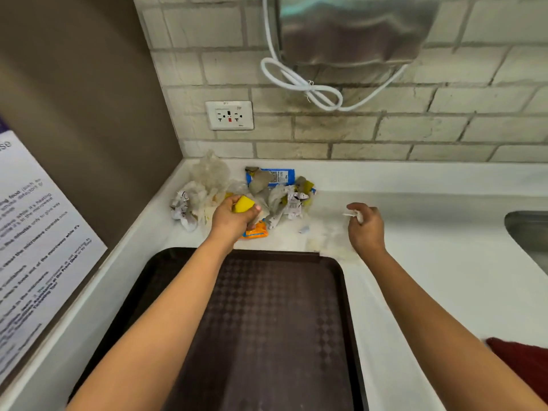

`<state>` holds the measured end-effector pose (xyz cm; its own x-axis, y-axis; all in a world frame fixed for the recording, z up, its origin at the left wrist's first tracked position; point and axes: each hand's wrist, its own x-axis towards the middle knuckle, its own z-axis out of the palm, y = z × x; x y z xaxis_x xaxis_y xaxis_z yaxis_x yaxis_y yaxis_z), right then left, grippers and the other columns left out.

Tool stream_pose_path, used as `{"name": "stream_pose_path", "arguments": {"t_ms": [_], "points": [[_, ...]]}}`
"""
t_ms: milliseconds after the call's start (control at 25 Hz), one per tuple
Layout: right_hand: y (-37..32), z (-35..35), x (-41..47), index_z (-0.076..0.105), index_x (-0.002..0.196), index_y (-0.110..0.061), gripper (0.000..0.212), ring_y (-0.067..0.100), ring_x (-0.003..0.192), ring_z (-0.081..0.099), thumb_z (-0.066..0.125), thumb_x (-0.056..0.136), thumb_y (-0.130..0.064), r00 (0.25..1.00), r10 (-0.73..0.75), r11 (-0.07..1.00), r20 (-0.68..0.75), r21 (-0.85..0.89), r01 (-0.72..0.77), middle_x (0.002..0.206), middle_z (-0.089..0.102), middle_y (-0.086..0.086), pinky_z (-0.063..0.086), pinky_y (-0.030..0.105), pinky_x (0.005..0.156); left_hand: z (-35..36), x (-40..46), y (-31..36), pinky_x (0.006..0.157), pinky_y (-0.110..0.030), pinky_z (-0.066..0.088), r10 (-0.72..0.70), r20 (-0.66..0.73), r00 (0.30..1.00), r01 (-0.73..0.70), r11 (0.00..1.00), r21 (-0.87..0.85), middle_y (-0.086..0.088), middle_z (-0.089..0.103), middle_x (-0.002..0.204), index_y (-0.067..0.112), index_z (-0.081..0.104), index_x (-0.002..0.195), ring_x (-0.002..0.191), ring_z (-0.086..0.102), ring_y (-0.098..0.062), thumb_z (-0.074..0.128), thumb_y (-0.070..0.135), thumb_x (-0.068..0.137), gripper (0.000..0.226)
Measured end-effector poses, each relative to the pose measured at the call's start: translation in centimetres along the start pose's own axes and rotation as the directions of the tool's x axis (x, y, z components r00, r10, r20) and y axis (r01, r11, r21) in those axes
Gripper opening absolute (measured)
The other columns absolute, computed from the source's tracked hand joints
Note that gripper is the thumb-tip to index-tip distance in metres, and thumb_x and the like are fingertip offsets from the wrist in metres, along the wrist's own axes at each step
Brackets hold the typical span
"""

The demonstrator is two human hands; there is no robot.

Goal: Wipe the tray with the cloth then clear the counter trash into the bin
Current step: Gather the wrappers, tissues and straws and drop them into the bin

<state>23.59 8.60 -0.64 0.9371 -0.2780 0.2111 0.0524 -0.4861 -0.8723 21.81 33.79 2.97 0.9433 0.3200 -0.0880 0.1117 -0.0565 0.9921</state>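
Observation:
A dark brown tray (pixel 275 321) lies on the white counter (pixel 430 262) in front of me. Behind it sits a heap of trash (pixel 275 194): crumpled paper, clear plastic, a blue wrapper (pixel 280 175) and an orange wrapper (pixel 257 232). My left hand (pixel 234 221) reaches over the tray's far edge and grips a yellow wrapper (pixel 243 204) at the heap. My right hand (pixel 366 228) hovers to the right of the heap and pinches a small white scrap (pixel 353 215). A red cloth (pixel 525 366) lies at the lower right edge of the counter.
A brick wall with a socket (pixel 229 115) backs the counter. A steel dispenser (pixel 355 28) with a looped white cable (pixel 305 84) hangs above. A steel sink (pixel 530 235) opens at the right. A brown side wall with a printed notice (pixel 32 232) stands at the left.

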Motion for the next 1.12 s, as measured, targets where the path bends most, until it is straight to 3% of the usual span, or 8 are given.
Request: {"name": "stream_pose_path", "arguments": {"t_ms": [120, 200, 320, 560, 800, 920, 1000, 1120], "points": [[2.6, -1.0, 0.1, 0.056, 0.12, -0.011, 0.032, 0.032, 0.099, 0.056, 0.047, 0.089, -0.008, 0.991, 0.059, 0.982, 0.119, -0.185, -0.036, 0.129, 0.039, 0.018, 0.047, 0.038, 0.093, 0.8, -0.5, -0.9, 0.059, -0.024, 0.055, -0.035, 0.034, 0.999, 0.034, 0.999, 0.016, -0.004, 0.049, 0.105, 0.007, 0.044, 0.129, 0.089, 0.056, -0.02, 0.068, 0.014, 0.082, 0.052], [3.9, -1.0, 0.3, 0.048, 0.132, -0.024, 0.043, 0.031, 0.12, 0.045, 0.054, 0.09, -0.031, 0.942, 0.129, 0.924, 0.309, -0.383, -0.001, 0.14, 0.031, 0.013, 0.039, 0.039, 0.103, 1.4, -0.6, -1.3, 0.057, -0.022, 0.054, -0.04, 0.058, 0.998, 0.038, 0.999, 0.024, -0.005, 0.049, 0.107, 0.007, 0.044, 0.129, 0.091, 0.057, -0.019, 0.068, 0.013, 0.083, 0.052], [4.8, -0.4, 0.7, 0.035, 0.136, -0.044, 0.06, 0.026, 0.137, 0.022, 0.06, 0.081, -0.051, 0.828, 0.211, 0.747, 0.519, -0.633, 0.206, 0.149, 0.021, 0.0, 0.026, 0.045, 0.109, 2.3, 0.2, -1.7, 0.072, -0.033, 0.055, -0.059, 0.075, 0.995, 0.055, 0.997, 0.051, -0.008, 0.049, 0.114, 0.007, 0.044, 0.129, 0.1, 0.058, -0.024, 0.069, 0.015, 0.082, 0.053], [5.3, 0.6, 1.8, 0.064, 0.106, -0.019, 0.03, 0.027, 0.115, 0.047, 0.064, 0.078, -0.008, 0.835, 0.068, 0.911, 0.546, -0.375, 0.171, 0.12, 0.046, 0.009, 0.036, 0.025, 0.096, 3.5, 1.4, -2.8, 0.061, -0.021, 0.056, -0.038, 0.096, 0.995, 0.027, 0.993, 0.116, 0.0, 0.048, 0.105, 0.011, 0.047, 0.125, 0.088, 0.055, -0.014, 0.07, 0.02, 0.082, 0.05], [3.3, 1.5, 3.0, 0.075, 0.094, -0.014, 0.045, 0.025, 0.11, 0.053, 0.04, 0.082, 0.012, 0.874, -0.132, 0.876, 0.467, -0.359, 0.323, 0.133, 0.039, 0.011, 0.036, 0.015, 0.087, 3.8, 1.7, -4.1, 0.055, -0.016, 0.055, -0.069, 0.087, 0.994, 0.059, 0.991, 0.119, -0.004, 0.049, 0.107, 0.01, 0.048, 0.125, 0.085, 0.056, -0.013, 0.069, 0.018, 0.082, 0.048], [1.8, 2.5, 3.4, 0.075, 0.091, -0.016, 0.031, 0.025, 0.11, 0.053, 0.048, 0.084, -0.002, 0.822, -0.109, 0.853, 0.559, -0.372, 0.366, 0.134, 0.035, 0.009, 0.038, 0.017, 0.089, 3.7, 1.9, -4.4, 0.058, -0.017, 0.056, -0.085, 0.082, 0.993, 0.075, 0.99, 0.118, -0.005, 0.049, 0.108, 0.01, 0.047, 0.125, 0.09, 0.055, -0.016, 0.069, 0.018, 0.083, 0.048], [1.3, 3.3, 3.5, 0.072, 0.091, -0.018, 0.017, 0.027, 0.118, 0.044, 0.062, 0.082, -0.029, 0.788, -0.008, 0.819, 0.616, -0.448, 0.359, 0.133, 0.031, 0.008, 0.039, 0.027, 0.098, 3.7, 1.9, -4.5, 0.058, -0.016, 0.055, -0.094, 0.084, 0.992, 0.084, 0.989, 0.12, -0.003, 0.049, 0.107, 0.01, 0.047, 0.125, 0.088, 0.055, -0.014, 0.069, 0.017, 0.083, 0.048], [1.1, 4.4, 3.6, 0.068, 0.092, -0.021, 0.038, 0.031, 0.117, 0.038, 0.07, 0.071, -0.052, 0.714, 0.192, 0.706, 0.673, -0.6, 0.376, 0.132, 0.028, 0.007, 0.04, 0.037, 0.097, 3.9, 1.8, -4.5, 0.056, -0.015, 0.055, -0.106, 0.092, 0.99, 0.095, 0.989, 0.116, -0.001, 0.049, 0.102, 0.011, 0.048, 0.124, 0.085, 0.055, -0.012, 0.069, 0.017, 0.083, 0.047]]}}
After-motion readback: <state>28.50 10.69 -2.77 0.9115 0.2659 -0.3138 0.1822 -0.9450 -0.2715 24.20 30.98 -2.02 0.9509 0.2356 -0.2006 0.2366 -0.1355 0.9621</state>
